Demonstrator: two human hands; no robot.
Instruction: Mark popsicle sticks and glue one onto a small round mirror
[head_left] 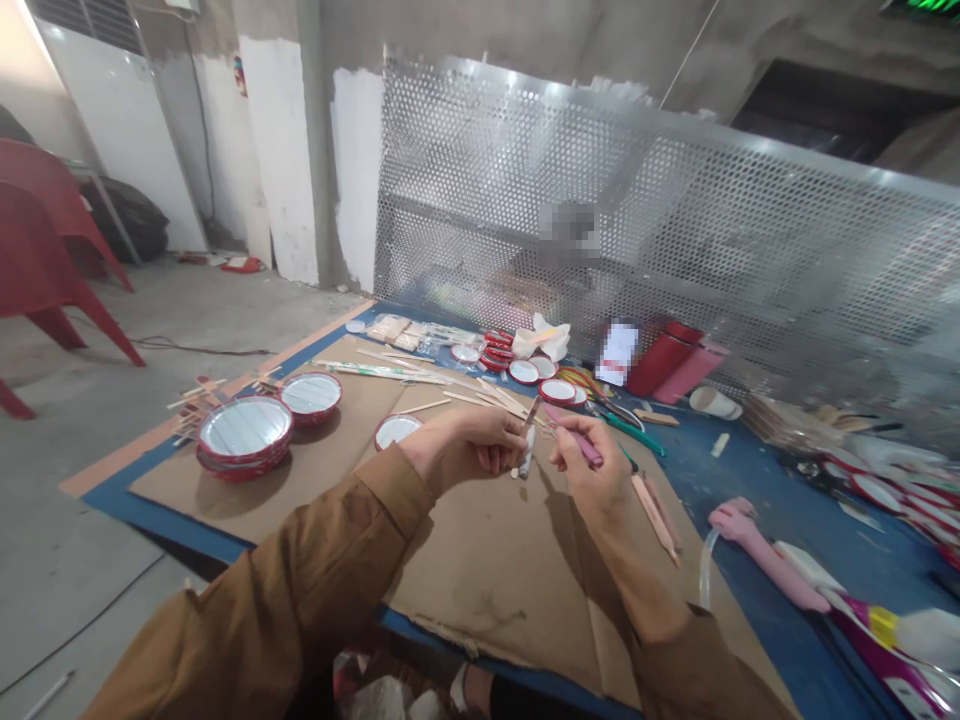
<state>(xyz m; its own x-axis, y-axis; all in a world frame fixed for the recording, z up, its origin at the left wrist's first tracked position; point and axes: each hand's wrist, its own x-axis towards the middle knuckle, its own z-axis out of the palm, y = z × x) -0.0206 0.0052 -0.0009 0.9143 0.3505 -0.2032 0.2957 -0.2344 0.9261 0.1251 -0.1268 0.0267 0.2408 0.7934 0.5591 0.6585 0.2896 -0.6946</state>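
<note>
Stick [532,411] (slim, straight) beside pink tool [588,449]

A cardboard sheet [480,560] lay on the table [694,455]. Two stacks of tins [244,462] stood near the sheet's left edge. Over its middle were the left hand [491,440], with a stick [532,411] in it, and the right hand [596,465], with a handled tool [589,449] in it. A single tin [396,431] lay beyond the left wrist. Right of the sheet's right edge lay a glue gun [776,562]. Behind the table's far edge stood a panel [480,180]; chairs [45,245] stood off the table's left edge.
</note>
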